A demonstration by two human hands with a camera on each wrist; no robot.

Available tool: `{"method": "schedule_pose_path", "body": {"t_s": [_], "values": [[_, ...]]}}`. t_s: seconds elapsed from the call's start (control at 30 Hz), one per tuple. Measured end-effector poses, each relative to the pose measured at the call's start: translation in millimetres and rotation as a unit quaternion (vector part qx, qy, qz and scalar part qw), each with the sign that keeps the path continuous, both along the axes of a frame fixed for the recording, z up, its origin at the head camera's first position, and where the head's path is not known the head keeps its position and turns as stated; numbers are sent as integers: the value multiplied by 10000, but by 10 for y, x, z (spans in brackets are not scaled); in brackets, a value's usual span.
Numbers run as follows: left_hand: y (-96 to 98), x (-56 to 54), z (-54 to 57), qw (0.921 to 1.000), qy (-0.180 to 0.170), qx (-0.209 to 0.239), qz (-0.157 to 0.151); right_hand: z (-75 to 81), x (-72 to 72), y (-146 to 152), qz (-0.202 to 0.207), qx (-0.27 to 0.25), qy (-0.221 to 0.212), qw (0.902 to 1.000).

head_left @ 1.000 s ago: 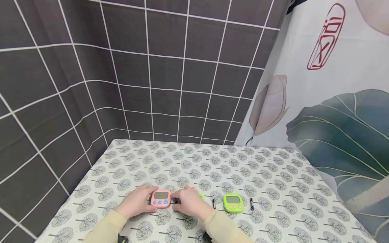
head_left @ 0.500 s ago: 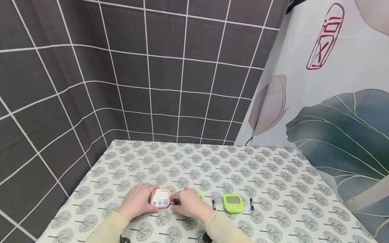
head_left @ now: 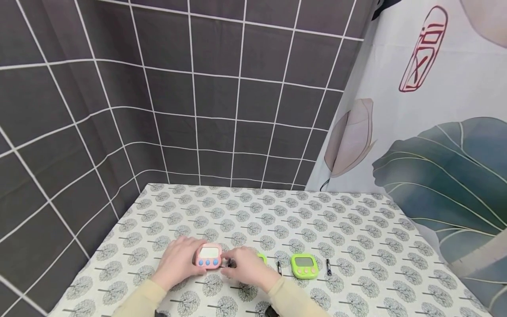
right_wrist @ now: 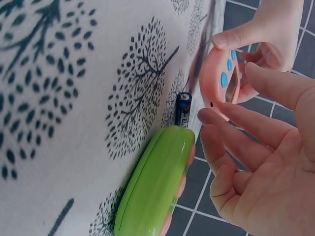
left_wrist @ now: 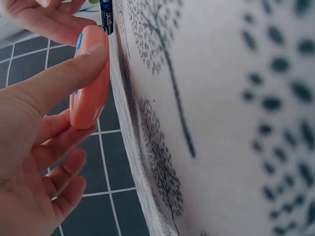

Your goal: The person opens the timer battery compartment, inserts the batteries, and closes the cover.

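Observation:
My left hand (head_left: 180,262) grips a pink digital timer (head_left: 208,259) with three blue buttons, its thumb on one edge and fingers on the opposite one. In the head view the timer's screen looks bright. My right hand (head_left: 249,265) is at the timer's right side, its fingers extended and an index fingertip right at the edge beside a small dark slot, as the right wrist view shows. Beneath the right hand a green timer (right_wrist: 155,177) lies on the cloth, mostly hidden in the head view. A dark blue battery (right_wrist: 183,109) lies beside it, near the pink timer.
A second green timer (head_left: 304,266) with pink buttons lies further right. Small dark batteries (head_left: 328,267) lie on either side of it. The table has a tree-patterned cloth (head_left: 253,215); a dark gridded curtain (head_left: 214,97) hangs behind and at the left.
The pink timer has tilted and risen slightly in my left hand, and its screen has turned from grey to bright. My right hand has stayed near its side.

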State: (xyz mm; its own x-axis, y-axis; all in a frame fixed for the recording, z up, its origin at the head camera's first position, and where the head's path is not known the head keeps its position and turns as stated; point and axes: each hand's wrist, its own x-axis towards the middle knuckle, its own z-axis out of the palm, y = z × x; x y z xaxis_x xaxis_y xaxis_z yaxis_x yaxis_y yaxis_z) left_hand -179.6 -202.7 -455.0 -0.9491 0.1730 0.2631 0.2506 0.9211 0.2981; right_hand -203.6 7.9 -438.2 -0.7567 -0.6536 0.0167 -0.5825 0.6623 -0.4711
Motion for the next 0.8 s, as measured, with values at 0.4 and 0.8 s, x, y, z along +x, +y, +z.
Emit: {"method": "schedule_pose_path", "body": {"t_s": [0.4,0.8], "values": [[83,66,69,9963,783,-95,-332,-4,-18,67,-497,-972,-497,9928],[175,144,107,9920,1156,166,-486,-27,-34,105,-678,-1758,-1104,9759]]}}
